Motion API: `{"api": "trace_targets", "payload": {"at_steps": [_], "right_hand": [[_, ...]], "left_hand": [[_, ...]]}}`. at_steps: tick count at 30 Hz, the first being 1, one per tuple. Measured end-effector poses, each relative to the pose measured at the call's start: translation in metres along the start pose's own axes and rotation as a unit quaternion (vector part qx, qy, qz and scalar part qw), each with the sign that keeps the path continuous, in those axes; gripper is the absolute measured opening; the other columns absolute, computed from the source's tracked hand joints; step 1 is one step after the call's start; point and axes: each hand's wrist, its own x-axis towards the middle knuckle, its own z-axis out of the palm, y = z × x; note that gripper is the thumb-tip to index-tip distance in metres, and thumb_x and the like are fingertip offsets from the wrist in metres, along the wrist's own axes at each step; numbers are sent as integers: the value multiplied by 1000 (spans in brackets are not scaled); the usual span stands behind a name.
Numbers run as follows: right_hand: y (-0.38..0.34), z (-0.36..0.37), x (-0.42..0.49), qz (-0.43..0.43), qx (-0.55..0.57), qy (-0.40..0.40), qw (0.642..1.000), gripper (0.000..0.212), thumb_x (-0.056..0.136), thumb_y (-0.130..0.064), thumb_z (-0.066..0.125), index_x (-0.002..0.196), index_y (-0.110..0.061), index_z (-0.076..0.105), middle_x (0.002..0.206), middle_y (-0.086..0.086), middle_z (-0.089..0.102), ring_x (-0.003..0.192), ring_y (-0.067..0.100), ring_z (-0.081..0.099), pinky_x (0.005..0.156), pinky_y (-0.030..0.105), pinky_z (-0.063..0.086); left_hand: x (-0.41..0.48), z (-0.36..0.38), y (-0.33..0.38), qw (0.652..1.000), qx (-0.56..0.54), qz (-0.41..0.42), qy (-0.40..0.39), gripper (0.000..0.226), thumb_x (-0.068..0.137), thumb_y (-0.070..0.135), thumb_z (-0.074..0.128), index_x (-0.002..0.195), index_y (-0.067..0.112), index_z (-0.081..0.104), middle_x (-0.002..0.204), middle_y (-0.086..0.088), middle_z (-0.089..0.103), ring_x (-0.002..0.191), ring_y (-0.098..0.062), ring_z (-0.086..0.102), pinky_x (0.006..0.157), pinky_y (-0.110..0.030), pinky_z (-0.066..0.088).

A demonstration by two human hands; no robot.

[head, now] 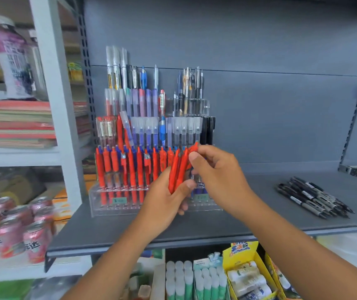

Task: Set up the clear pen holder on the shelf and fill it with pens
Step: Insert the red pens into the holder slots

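Left hand (164, 202) grips a bundle of red pens (178, 169), right hand (218, 172) pinches one at its top end, clear pen holder (117, 204) just behind both hands on the shelf (238, 215); pens look light, stiff, slick—best taken mid-barrel.

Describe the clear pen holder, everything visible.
The clear pen holder looks like transparent acrylic, stepped in tiers rising to the back, each drilled with holes. It stands upright on the grey shelf. Most tiers are full: red pens in front, capped pens behind. Two green labels sit on its front. The left hand and right hand hide its right front.
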Motion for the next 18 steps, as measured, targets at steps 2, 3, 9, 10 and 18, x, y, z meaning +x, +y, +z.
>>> {"api": "trace_targets", "payload": {"at_steps": [2, 3, 9, 10, 18], "right_hand": [[4, 5, 3, 2, -5, 8, 1000, 20, 101, -24, 50, 91, -21, 67, 80, -3, 67, 72, 14, 63, 67, 30, 54], [5, 7, 5, 3, 2, 16, 1000, 20, 102, -24, 49, 93, -20, 66, 81, -1, 67, 73, 14, 63, 66, 30, 54], [-1, 8, 21, -11, 79, 79, 994, 23, 105, -18, 42, 90, -13, 59, 87, 10, 68, 66, 28, 61, 58, 36, 55], [-1, 8, 24, -17, 79, 89, 993, 22, 105, -17, 42, 91, -16, 59, 86, 9, 67, 65, 26, 60, 57, 36, 54], [10, 2, 44, -45, 22, 134, 990, 22, 104, -13, 43, 120, -27, 49, 88, 10, 62, 61, 21, 58, 61, 41, 54]], "left_hand": [[-2, -5, -2, 1000, -5, -6, 1, 21, 87, 39, 63, 105, 28, 60, 70, -2, 64, 55, -25, 62, 49, -41, 53], [-3, -7, -2, 1000, -6, -11, 4, 26, 86, 40, 63, 107, 25, 60, 69, -1, 65, 56, -26, 63, 49, -41, 53], [-4, -13, -8, 1000, 17, -19, 4, 14, 93, 32, 61, 104, 25, 60, 63, 4, 63, 54, -22, 61, 49, -38, 53], [-5, -14, -10, 1000, 16, -21, 2, 11, 94, 30, 61, 105, 25, 61, 64, 5, 63, 54, -21, 60, 48, -38, 52], [-7, -17, -12, 999, -15, -38, 4, 16, 94, 34, 56, 109, 28, 60, 83, 0, 69, 53, -25, 60, 49, -41, 51]]}}
